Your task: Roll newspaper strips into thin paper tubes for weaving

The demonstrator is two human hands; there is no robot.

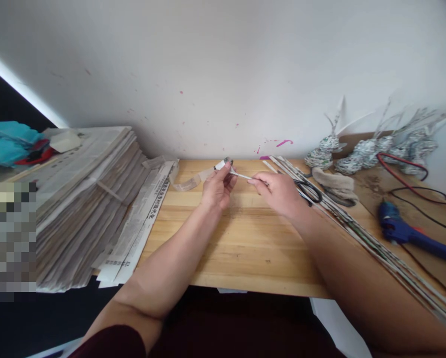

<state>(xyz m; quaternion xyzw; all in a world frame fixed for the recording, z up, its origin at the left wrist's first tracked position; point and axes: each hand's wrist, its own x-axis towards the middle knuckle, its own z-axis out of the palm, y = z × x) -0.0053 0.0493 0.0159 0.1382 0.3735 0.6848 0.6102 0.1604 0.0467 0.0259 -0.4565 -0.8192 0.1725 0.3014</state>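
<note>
Over the middle of the wooden table [237, 248], my left hand [218, 189] pinches a newspaper strip [188, 184] whose loose tail curls away to the left. Between my hands the paper is twisted into a thin rolled stick [242, 174]. My right hand [273, 189] has its fingers closed round the other end of that stick. Just right of my right hand lie black-handled scissors [312, 191], partly hidden by it. Beside them runs a bundle of rolled paper sticks [360, 233], reaching toward the lower right.
A tall newspaper stack [96, 194] stands at left, with cut newspaper strips [140, 223] beside it. At right are a blue glue gun [412, 231], a grey-beige cloth [334, 186], cords and several woven paper figures [360, 154]. A white wall [223, 74] rises behind.
</note>
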